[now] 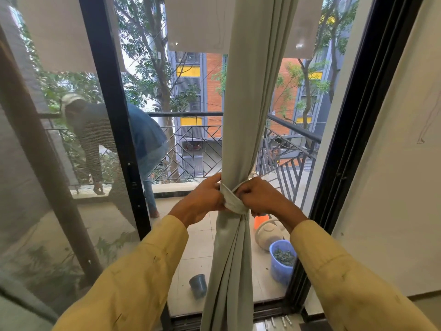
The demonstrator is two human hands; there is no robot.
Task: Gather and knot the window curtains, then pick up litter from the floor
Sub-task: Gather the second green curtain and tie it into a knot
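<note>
A pale grey-green curtain (248,120) hangs gathered into one bundle in front of the glass door. A strip of the same cloth (230,198) is wrapped round the bundle at waist height. My left hand (202,199) grips the wrap on its left side. My right hand (257,199) has its fingers curled round the wrap's right end. Both hands press against the bundle. Below the wrap the curtain falls in loose folds to the door track.
A black door frame (112,130) stands left of the curtain, a white wall (386,187) to the right. Beyond the glass on the balcony are a blue bucket (281,263), a small grey pot (198,285), a white fan (269,235) and a bending person (143,137).
</note>
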